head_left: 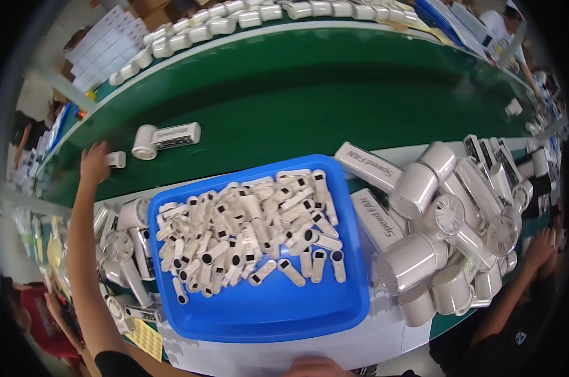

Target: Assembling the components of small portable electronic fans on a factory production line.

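Clearly, small flat white plastic pieces (247, 217), dark-tipped, heap in a smooth blue tray (259, 323); glossy wrapped cylinders (416, 191) crowd its right. Left of the tray's far corner, the left hand (94, 163) meets a white block (116, 159); whether it grips, I cannot tell. Beyond the tray's rounded rim, green surface (297, 107) stretches wide.
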The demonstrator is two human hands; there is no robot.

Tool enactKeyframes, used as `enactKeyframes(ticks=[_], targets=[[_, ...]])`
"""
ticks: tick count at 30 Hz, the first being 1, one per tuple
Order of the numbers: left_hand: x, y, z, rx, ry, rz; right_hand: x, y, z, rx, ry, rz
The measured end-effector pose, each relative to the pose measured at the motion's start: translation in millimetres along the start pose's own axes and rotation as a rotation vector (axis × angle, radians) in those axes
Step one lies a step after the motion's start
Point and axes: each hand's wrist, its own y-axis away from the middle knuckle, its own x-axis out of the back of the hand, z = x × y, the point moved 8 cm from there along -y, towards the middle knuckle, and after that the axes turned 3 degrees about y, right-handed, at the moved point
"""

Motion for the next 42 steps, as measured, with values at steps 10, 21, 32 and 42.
enactKeyframes(ticks=[10, 21, 32, 42], targets=[[147, -11, 72, -0.255, 0.492, 0.334, -5, -3, -17, 0.099, -0.026, 0.058], [136, 46, 213, -0.312, 0.153, -0.033, -5, 3, -12, 0.075, -0.036, 0.023], [259, 198, 192, -0.508, 0.475, 0.415, -10, 4, -10, 0.144, 0.01, 0.145], [309, 472, 221, -1.102, 0.724, 0.412, -62, -2, -23, -0.152, -1.0, -0.043]])
